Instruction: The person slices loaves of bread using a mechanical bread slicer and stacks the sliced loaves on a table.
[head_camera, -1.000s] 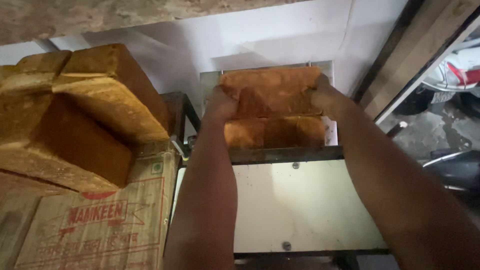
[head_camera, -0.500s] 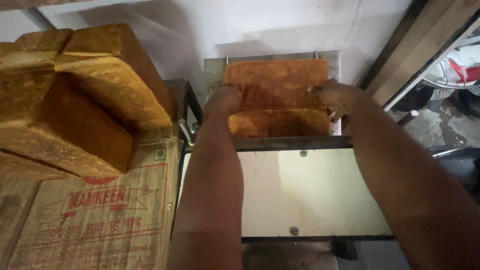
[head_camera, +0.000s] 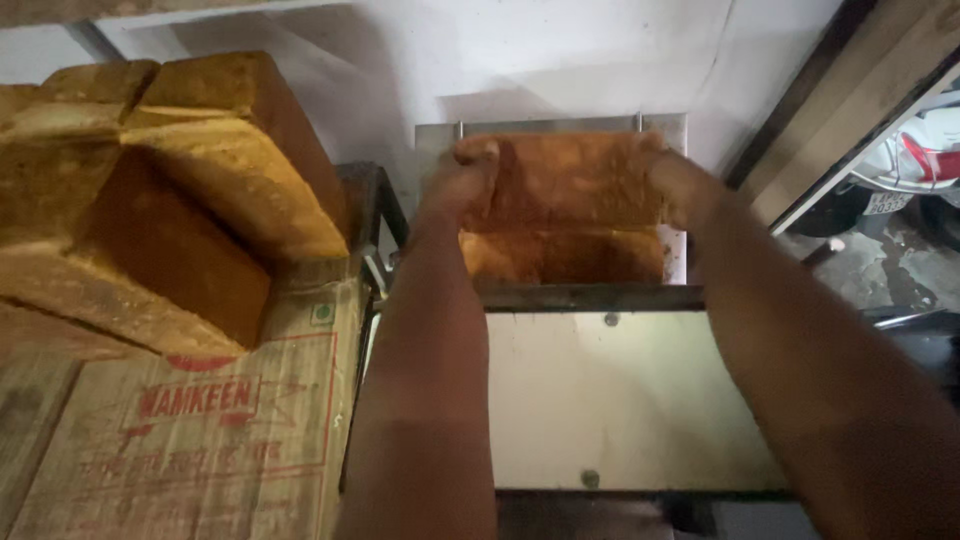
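The loaf of bread (head_camera: 565, 185) sits between two hands. The left hand (head_camera: 460, 185) presses its left end and the right hand (head_camera: 680, 185) presses its right end. Behind the loaf stands a metal plate (head_camera: 440, 140), and behind that the wall (head_camera: 550, 50). Below the loaf lies the flat machine top (head_camera: 620, 400). To the left, more loaves (head_camera: 160, 200) lie stacked on a cardboard box (head_camera: 200, 430). Far right, a scooter (head_camera: 900, 170) stands on the ground.

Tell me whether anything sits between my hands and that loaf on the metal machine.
Nothing visible does. The left hand and right hand already press against the two ends of the brown loaf, which sits at the back of the metal machine. The stacked loaves stand off to the left, apart.
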